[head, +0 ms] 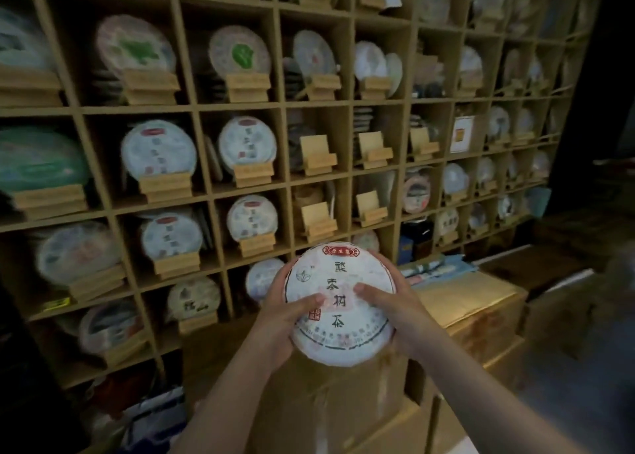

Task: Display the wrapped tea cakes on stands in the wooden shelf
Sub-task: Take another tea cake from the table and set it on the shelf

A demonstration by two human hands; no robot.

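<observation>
Gripping the round, paper-wrapped tea cake (340, 304) by its rim, my left hand (287, 311) and right hand (400, 311) hold it upright before the wooden shelf (281, 104). Thumbs press its crinkled face. Bare slotted stands (318, 159) occupy nearby square compartments, above brown cardboard boxes (477, 311).

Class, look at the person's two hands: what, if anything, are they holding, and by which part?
Both hands hold one wrapped tea cake by its opposite edges: the left hand on its left rim, the right hand on its right rim, thumbs pressed on its printed face.

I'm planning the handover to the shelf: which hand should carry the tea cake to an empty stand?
Probably the right hand: it grips the tea cake like the left hand, and the empty stands sit up and slightly right.
</observation>
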